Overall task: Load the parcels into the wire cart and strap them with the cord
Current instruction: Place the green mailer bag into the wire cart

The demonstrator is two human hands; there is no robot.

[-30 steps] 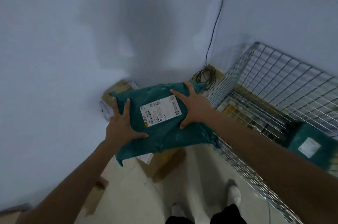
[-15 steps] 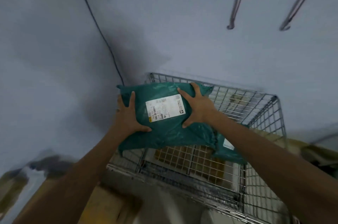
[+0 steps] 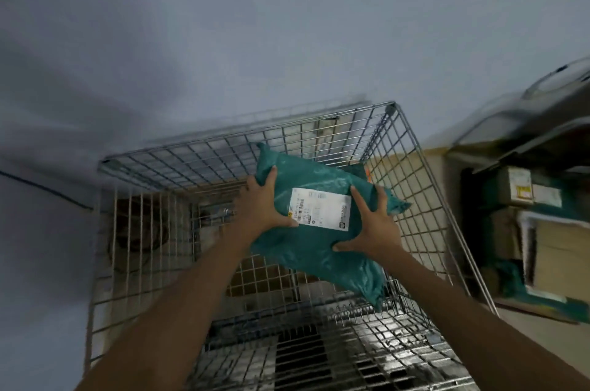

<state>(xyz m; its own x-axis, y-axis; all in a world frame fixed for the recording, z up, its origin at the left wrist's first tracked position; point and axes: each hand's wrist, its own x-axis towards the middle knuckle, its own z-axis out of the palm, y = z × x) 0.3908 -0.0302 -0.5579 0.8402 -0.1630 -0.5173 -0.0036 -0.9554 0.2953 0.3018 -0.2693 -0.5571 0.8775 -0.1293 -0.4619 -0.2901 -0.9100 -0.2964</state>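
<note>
A: Where is the parcel (image 3: 322, 231)?

B: Held over the open cart (image 3: 424, 186), within its rim, tilted so the end nearer the person hangs lower. Whether it touches the wire anywhere, I can't tell. Something teal shows just behind it, toward the far corner; probably another parcel.

A: How should it be set down?

B: I'd level it first, then lower it flat onto the cart floor with the label (image 3: 319, 208) up, snug against whatever lies there. It's a soft bag, so it will sag; let go only once it rests, or the low end may catch the mesh. Flat stacking should make strapping easier. No cord is in sight that I can name.

A: And the hands?

B: Both arms reach forward and down. The left hand (image 3: 260, 210) grips the left edge, fingers (image 3: 271, 178) wrapped over the top corner, thumb on the face beside the label. The right hand (image 3: 372, 227) clasps the right edge, fingers spread across the face, thumb stretched along the lower side.
</note>
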